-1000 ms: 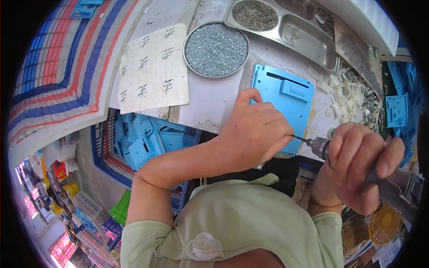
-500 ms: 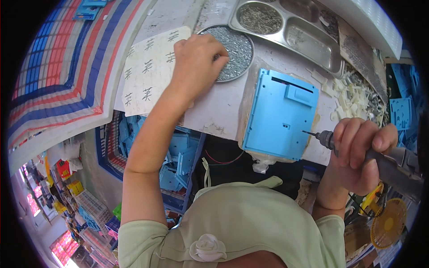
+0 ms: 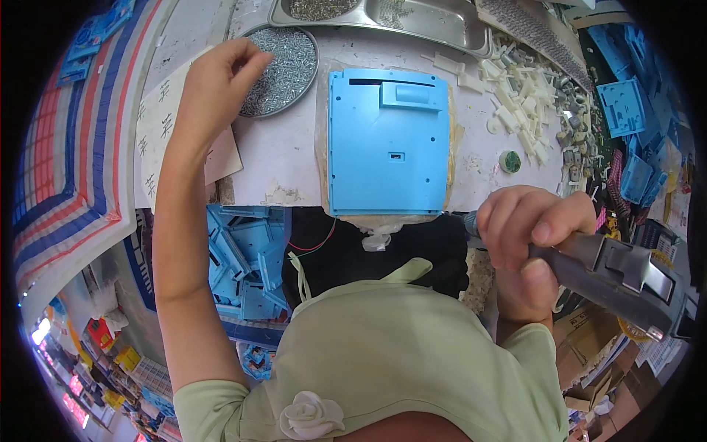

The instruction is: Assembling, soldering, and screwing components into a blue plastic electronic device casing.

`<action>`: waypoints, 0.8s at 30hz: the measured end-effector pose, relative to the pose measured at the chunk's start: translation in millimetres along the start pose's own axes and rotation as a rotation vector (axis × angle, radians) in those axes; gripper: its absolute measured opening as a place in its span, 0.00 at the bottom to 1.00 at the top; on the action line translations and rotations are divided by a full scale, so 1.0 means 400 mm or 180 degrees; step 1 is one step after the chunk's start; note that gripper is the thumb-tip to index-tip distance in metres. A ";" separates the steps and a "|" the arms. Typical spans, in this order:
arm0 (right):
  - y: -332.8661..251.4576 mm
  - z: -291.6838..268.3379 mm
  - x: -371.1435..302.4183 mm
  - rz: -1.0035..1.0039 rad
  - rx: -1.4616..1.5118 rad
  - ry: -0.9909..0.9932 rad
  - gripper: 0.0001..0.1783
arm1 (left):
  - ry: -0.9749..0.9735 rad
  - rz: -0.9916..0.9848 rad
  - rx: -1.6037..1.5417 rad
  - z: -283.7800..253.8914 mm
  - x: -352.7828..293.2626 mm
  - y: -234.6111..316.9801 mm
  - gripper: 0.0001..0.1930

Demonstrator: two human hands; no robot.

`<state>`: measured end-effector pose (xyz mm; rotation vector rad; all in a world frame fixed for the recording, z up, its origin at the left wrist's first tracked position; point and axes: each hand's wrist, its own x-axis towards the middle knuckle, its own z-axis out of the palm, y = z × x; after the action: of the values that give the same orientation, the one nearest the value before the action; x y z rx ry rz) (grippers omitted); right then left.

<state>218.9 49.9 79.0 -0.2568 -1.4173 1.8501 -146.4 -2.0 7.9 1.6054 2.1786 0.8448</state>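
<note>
My left hand (image 3: 215,87) is at the left side of a round metal tray of small silvery screws (image 3: 291,70), fingers bent and thumb pressed toward them. Whatever they pinch, if anything, is hidden. My right hand (image 3: 526,232) grips a dark grey electric screwdriver (image 3: 600,276). Its tip points left, close to the lower right corner of a light blue plastic panel (image 3: 368,162). That panel lies flat at the bench's front edge, with a slot near its top, a raised block and several small holes.
A steel compartment tray (image 3: 434,26) of small parts stands behind the panel. White plastic pieces (image 3: 515,99) are heaped on the right, near a small green-topped roll (image 3: 509,161). Paper with handwriting (image 3: 166,121) lies under my left forearm. Below the bench, a crate holds blue parts (image 3: 247,254).
The view has swung, so the panel now appears straighter and further left. The screwdriver tip has dropped from beside the panel's right side to its lower right corner. My left hand stays by the screws.
</note>
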 end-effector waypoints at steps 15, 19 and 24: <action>0.062 -0.018 0.005 -0.0474 -0.0639 -0.0757 0.17 | 0.0041 0.1752 -0.0518 0.166 -0.193 0.275 0.10; 0.064 -0.007 0.011 -0.0475 -0.0886 -0.0954 0.17 | -0.0123 0.1860 -0.0380 0.195 -0.197 0.251 0.11; 0.040 -0.042 0.070 -0.0464 -0.0390 -0.1035 0.17 | -0.0189 0.1802 -0.0400 0.193 -0.196 0.247 0.10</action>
<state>202.4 80.0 66.9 0.0914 -1.7240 1.7423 -2.3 -34.4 0.9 2.1820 1.6022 1.0377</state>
